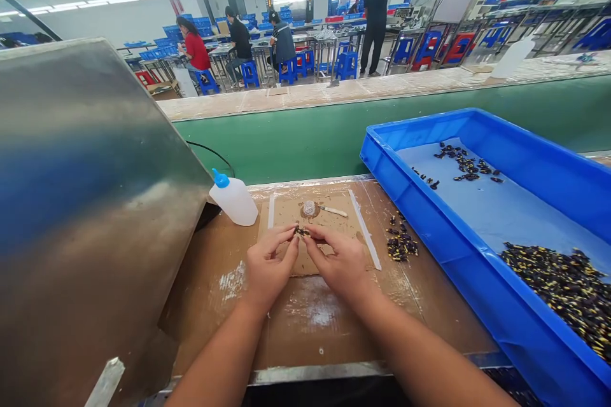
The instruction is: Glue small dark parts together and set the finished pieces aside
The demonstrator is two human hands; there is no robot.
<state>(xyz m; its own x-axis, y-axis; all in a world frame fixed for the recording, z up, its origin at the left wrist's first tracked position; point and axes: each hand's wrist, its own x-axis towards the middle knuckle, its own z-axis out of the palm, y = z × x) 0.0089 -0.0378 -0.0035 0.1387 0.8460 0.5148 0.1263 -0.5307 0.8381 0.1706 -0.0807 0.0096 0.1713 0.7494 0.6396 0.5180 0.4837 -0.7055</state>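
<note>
Between my two hands, over the taped cardboard sheet (319,261), is a small dark piece with light flecks (301,231); its exact kind is too small to make out. My left hand (270,261) pinches its left end with thumb and forefinger. The right end sits in the fingertips of my right hand (340,261). Just beyond the fingers stands a small clear cup (309,208), with a light-handled thin tool (334,210) lying beside it. A loose pile of similar black and yellow pieces (401,243) lies right of the sheet.
A white squeeze bottle with blue cap (236,200) stands left, near a large metal housing (95,172). On the right, a blue tray (429,235) holds many black and yellow pieces. A green barrier (296,143) runs behind the bench; several people are at work beyond it.
</note>
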